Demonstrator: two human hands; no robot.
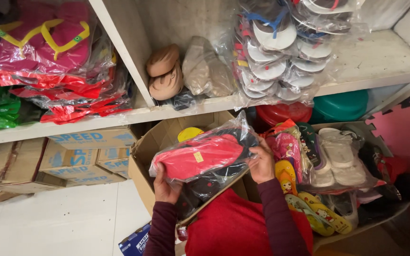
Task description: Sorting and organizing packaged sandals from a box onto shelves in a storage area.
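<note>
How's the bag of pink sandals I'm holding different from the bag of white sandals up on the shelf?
The pink bag is held by both hands, left hand and right hand, over an open carton; the white bag rests on the shelf. The pink bag shows pink and dark soles lying flat; the white bag holds many white soles stacked on edge. Both are clear plastic bags of sandals.

2 hands (167, 187), 1 pink-slipper pack (200, 156) (clear plastic)

White shelf (357, 59): carries bagged stack of white sandals (281, 52), tan shoes (164, 71), bagged pink and red sandals (58, 52) in left bay. White tiled floor (58, 218) below: open cardboard box (145, 156), stacked flat cartons (72, 156).
</note>
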